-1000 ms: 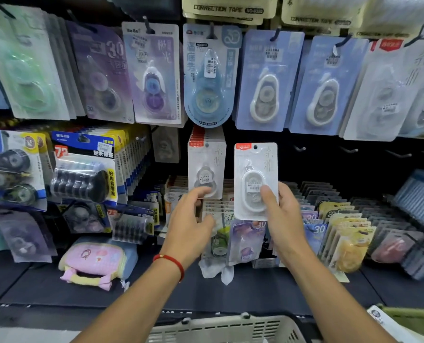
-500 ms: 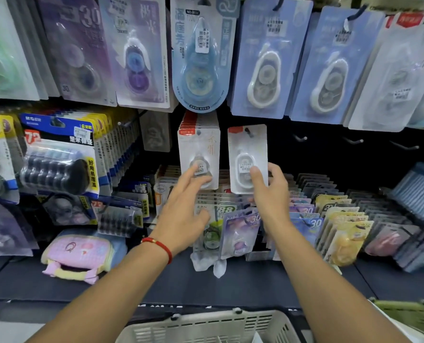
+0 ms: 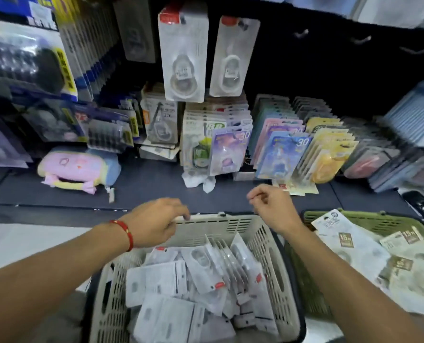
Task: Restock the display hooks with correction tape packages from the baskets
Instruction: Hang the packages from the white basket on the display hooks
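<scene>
A beige basket (image 3: 230, 227) in front of me holds several white correction tape packages (image 3: 164, 280). My left hand (image 3: 156, 222), with a red wrist cord, hovers over the basket's far rim, fingers loosely curled and holding nothing. My right hand (image 3: 271, 206) hangs above the basket's far right corner, fingers relaxed and empty. Two white correction tape packages hang side by side on hooks above: the left package (image 3: 183, 53) fronts a stack, the right package (image 3: 233, 55) hangs alone.
A green basket (image 3: 379, 220) with larger white packages stands at the right. Empty hooks (image 3: 301, 33) stick out of the dark back panel to the right of the hung packages. Rows of coloured packages (image 3: 280, 144) and a pink pouch (image 3: 74, 169) sit on the shelf.
My right hand let go of the white package, which now hangs on its hook. Both hands dropped from the display to just above the beige basket, and my view tilted down.
</scene>
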### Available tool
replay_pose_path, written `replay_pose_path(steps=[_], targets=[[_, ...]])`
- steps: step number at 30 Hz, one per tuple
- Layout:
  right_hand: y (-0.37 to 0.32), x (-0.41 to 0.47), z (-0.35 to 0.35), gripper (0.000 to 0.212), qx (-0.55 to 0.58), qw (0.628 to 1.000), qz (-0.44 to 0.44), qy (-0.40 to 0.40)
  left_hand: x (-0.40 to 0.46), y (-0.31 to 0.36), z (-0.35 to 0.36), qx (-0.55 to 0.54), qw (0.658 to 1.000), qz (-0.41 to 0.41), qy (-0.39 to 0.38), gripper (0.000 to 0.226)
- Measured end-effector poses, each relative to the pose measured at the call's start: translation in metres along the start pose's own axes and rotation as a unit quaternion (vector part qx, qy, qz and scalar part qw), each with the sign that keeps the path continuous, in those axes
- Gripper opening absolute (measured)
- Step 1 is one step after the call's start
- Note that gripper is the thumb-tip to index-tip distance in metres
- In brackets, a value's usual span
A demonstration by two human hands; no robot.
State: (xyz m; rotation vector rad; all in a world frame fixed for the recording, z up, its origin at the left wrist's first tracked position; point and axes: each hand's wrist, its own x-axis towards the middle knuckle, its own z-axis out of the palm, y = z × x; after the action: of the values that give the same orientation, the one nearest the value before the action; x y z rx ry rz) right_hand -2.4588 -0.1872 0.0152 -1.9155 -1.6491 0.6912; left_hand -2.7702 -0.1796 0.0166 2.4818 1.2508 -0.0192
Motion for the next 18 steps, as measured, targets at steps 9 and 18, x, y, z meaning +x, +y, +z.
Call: replay_pose_path(steps=[9, 18], targets=[[0.061, -0.065, 0.108, 0.058, -0.409, 0.879, -0.028, -0.244, -0.049, 0.009, 0.146, -0.071, 0.968, -0.135, -0.198, 0.054], [0.077, -0.104, 0.184, 0.051, -0.413, 0.896, 0.073, -0.146, -0.054, 0.037, 0.165, -0.208, 0.956, -0.195, -0.065, 0.043]])
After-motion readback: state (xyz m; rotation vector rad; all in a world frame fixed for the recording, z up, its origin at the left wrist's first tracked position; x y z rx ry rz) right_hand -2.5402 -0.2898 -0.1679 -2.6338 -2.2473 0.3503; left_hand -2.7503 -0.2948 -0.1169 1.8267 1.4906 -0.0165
